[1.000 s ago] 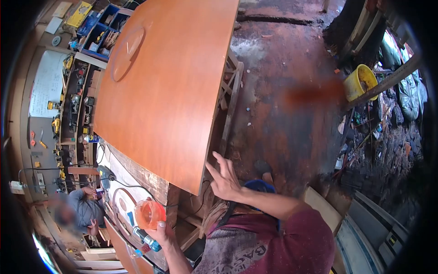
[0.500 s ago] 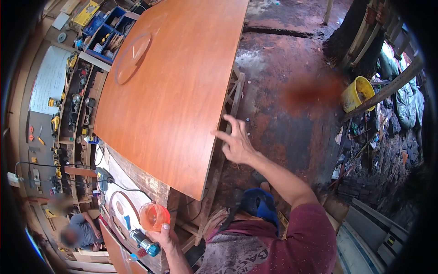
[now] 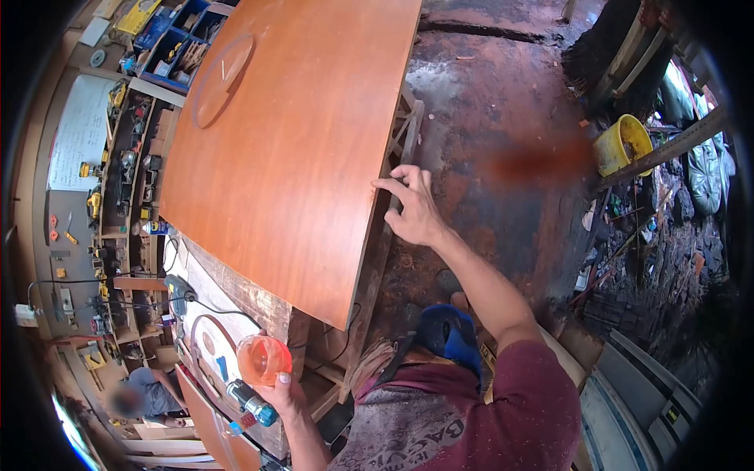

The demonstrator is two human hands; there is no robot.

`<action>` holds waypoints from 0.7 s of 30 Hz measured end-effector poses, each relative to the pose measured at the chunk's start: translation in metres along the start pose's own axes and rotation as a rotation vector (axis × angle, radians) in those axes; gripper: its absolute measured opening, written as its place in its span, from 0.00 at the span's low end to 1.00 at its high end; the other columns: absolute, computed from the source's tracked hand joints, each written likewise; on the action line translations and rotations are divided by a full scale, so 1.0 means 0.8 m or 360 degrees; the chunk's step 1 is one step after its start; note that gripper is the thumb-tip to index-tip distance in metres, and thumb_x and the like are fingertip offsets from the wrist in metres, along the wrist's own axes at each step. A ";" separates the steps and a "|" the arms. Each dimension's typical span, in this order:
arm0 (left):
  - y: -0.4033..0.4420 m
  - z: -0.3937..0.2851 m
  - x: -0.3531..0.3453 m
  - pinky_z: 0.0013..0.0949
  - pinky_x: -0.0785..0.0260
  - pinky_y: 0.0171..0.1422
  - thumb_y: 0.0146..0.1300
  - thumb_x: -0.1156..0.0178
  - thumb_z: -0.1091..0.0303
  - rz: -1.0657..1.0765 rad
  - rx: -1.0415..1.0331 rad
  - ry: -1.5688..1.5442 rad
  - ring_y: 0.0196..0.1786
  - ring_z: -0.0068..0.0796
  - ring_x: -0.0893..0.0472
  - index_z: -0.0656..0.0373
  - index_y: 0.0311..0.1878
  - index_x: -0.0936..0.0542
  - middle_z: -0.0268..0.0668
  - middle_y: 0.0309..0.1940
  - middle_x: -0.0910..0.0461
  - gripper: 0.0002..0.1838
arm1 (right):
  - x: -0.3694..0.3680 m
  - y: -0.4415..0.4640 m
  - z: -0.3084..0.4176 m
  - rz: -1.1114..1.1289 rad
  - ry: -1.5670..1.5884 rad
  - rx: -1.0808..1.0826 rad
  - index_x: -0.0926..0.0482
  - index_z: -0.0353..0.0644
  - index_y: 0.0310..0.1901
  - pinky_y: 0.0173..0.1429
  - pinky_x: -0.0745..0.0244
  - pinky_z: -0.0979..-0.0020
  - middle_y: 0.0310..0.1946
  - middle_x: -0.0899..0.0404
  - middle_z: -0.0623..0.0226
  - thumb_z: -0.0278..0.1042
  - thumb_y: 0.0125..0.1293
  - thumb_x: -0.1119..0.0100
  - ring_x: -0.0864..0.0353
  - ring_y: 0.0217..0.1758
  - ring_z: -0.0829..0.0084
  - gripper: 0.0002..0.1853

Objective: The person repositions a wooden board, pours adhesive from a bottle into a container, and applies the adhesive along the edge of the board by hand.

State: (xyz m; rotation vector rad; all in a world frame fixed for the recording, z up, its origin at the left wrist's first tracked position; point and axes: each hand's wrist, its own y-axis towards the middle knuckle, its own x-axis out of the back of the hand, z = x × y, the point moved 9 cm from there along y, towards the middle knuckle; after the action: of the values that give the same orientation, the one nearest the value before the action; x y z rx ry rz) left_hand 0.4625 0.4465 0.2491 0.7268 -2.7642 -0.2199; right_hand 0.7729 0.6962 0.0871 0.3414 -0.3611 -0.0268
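My left hand grips an orange see-through plastic cup, tilted so that its wide mouth shows. What is inside it I cannot make out. A teal-and-silver power tool lies on the bench just beside that hand. My right hand is at the right edge of a large orange-brown wood panel, its index finger stretched to the edge and the other fingers bent and apart. Nothing shows in its grasp. On the panel's far left part lies a thin loop-shaped strip.
Under the panel is a wooden stand. Blue bins and tool shelves line the left side, where another person is at work. A yellow bucket stands to the right. A black cable crosses the bench.
My right hand has moved slightly up along the panel's edge, and its fingers have bent more. The cup in my left hand has shifted a little up. The whole view has shifted slightly.
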 end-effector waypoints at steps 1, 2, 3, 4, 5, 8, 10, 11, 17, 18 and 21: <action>0.000 0.000 -0.001 0.52 0.41 0.84 0.51 0.20 0.43 0.0001 0.0000 -0.0002 0.76 0.49 0.29 0.63 0.77 0.36 0.45 0.72 0.29 0.57 | 0.001 0.002 -0.002 0.0016 -0.0014 0.0016 0.15 0.50 0.59 0.70 0.32 0.53 0.59 0.32 0.52 0.20 0.51 0.38 0.35 0.63 0.49 0.30; -0.001 0.002 0.000 0.52 0.41 0.84 0.50 0.20 0.43 0.0003 0.0005 0.0001 0.76 0.49 0.29 0.63 0.77 0.36 0.45 0.71 0.29 0.57 | 0.001 -0.001 0.000 0.0042 -0.0037 0.0042 0.14 0.50 0.58 0.70 0.32 0.53 0.59 0.32 0.53 0.20 0.51 0.39 0.35 0.62 0.49 0.30; -0.001 0.005 0.002 0.52 0.41 0.84 0.50 0.20 0.43 0.0003 0.0005 0.0002 0.76 0.49 0.29 0.63 0.77 0.36 0.45 0.71 0.29 0.57 | 0.002 -0.001 0.003 0.0068 -0.0060 0.0073 0.14 0.50 0.58 0.69 0.32 0.54 0.58 0.31 0.53 0.20 0.51 0.39 0.34 0.61 0.49 0.30; -0.001 0.006 0.003 0.52 0.41 0.84 0.50 0.20 0.43 0.0000 0.0002 0.0003 0.76 0.49 0.29 0.63 0.77 0.36 0.45 0.71 0.29 0.57 | 0.002 0.000 0.006 0.0093 -0.0082 0.0108 0.14 0.50 0.58 0.69 0.31 0.54 0.57 0.31 0.54 0.21 0.51 0.39 0.34 0.61 0.50 0.29; -0.001 0.006 0.003 0.52 0.41 0.83 0.50 0.20 0.43 -0.0008 0.0004 0.0000 0.76 0.49 0.29 0.63 0.77 0.36 0.45 0.71 0.29 0.57 | 0.000 -0.011 0.014 0.0109 -0.0019 0.0143 0.13 0.50 0.56 0.68 0.31 0.55 0.54 0.30 0.56 0.21 0.50 0.40 0.32 0.59 0.51 0.28; 0.003 0.003 0.003 0.52 0.41 0.83 0.50 0.20 0.43 -0.0034 -0.0004 -0.0021 0.76 0.49 0.29 0.63 0.78 0.36 0.45 0.71 0.29 0.57 | -0.033 -0.081 0.036 0.0350 0.0127 0.0203 0.11 0.52 0.53 0.65 0.30 0.55 0.53 0.29 0.60 0.22 0.49 0.39 0.31 0.58 0.54 0.27; -0.001 0.003 0.005 0.53 0.41 0.83 0.50 0.20 0.44 -0.0046 0.0017 -0.0024 0.76 0.49 0.29 0.63 0.78 0.36 0.45 0.71 0.29 0.57 | -0.049 -0.112 0.034 0.0408 0.0443 -0.0063 0.12 0.53 0.54 0.65 0.29 0.57 0.53 0.29 0.61 0.22 0.48 0.39 0.31 0.59 0.56 0.28; -0.001 0.004 0.004 0.53 0.41 0.83 0.50 0.19 0.43 -0.0048 0.0031 -0.0025 0.76 0.49 0.29 0.63 0.78 0.36 0.45 0.71 0.29 0.57 | -0.043 -0.114 0.032 0.0249 0.0404 -0.0049 0.12 0.51 0.55 0.65 0.29 0.58 0.52 0.29 0.61 0.21 0.48 0.39 0.30 0.59 0.57 0.29; -0.003 -0.002 -0.002 0.53 0.42 0.84 0.49 0.19 0.40 -0.0036 0.0047 0.0019 0.76 0.49 0.29 0.62 0.78 0.36 0.46 0.72 0.29 0.59 | -0.054 -0.113 -0.003 -0.0059 0.0786 -0.0301 0.20 0.47 0.68 0.60 0.27 0.62 0.54 0.26 0.61 0.20 0.49 0.42 0.27 0.60 0.61 0.38; -0.002 -0.001 0.001 0.53 0.42 0.84 0.49 0.18 0.39 -0.0039 0.0035 0.0019 0.76 0.49 0.29 0.62 0.78 0.36 0.46 0.72 0.29 0.60 | -0.065 -0.117 -0.005 -0.0042 0.0922 -0.0345 0.22 0.48 0.71 0.59 0.27 0.63 0.54 0.26 0.61 0.20 0.49 0.43 0.27 0.61 0.62 0.41; -0.005 0.007 0.011 0.51 0.38 0.82 0.49 0.18 0.42 -0.0046 0.0027 -0.0001 0.76 0.48 0.29 0.62 0.78 0.36 0.47 0.72 0.30 0.59 | -0.101 -0.140 0.007 0.0033 0.0899 -0.0331 0.30 0.47 0.79 0.63 0.28 0.60 0.56 0.26 0.57 0.21 0.50 0.43 0.27 0.60 0.59 0.47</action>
State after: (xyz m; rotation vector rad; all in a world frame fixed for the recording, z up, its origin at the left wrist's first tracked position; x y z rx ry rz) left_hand 0.4557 0.4389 0.2449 0.7716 -2.7607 -0.2024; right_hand 0.6993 0.5958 0.0268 0.1281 0.1975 0.0519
